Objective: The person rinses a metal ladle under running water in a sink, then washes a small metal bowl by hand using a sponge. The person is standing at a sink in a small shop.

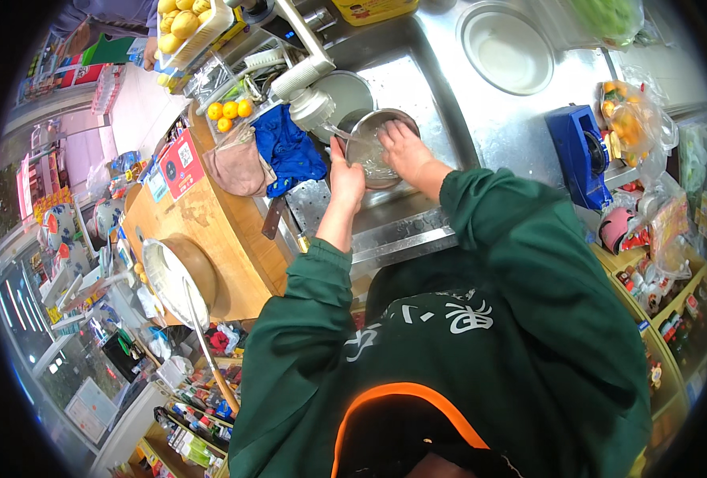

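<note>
My left hand point(346, 179) grips the near left side of a round metal bowl point(394, 181) over the sink point(410, 83). My right hand point(406, 150) reaches into the bowl from the right, with its fingertips down against the inside. Water runs from the white faucet head point(313, 109) into the bowl, and clear, rippling water stands in it. Whether the right fingers hold anything is hidden. Behind the bowl, a larger round pan point(346, 95) rests in the sink.
Left of the sink lie a blue cloth point(285, 149), a pinkish cloth point(241, 160) and a dark-handled knife point(274, 218). A wooden counter bears a pot of white contents point(171, 281). Rightward are a white basin point(504, 51) and a blue tape dispenser point(577, 156). Another person's hand point(150, 54) shows upper left.
</note>
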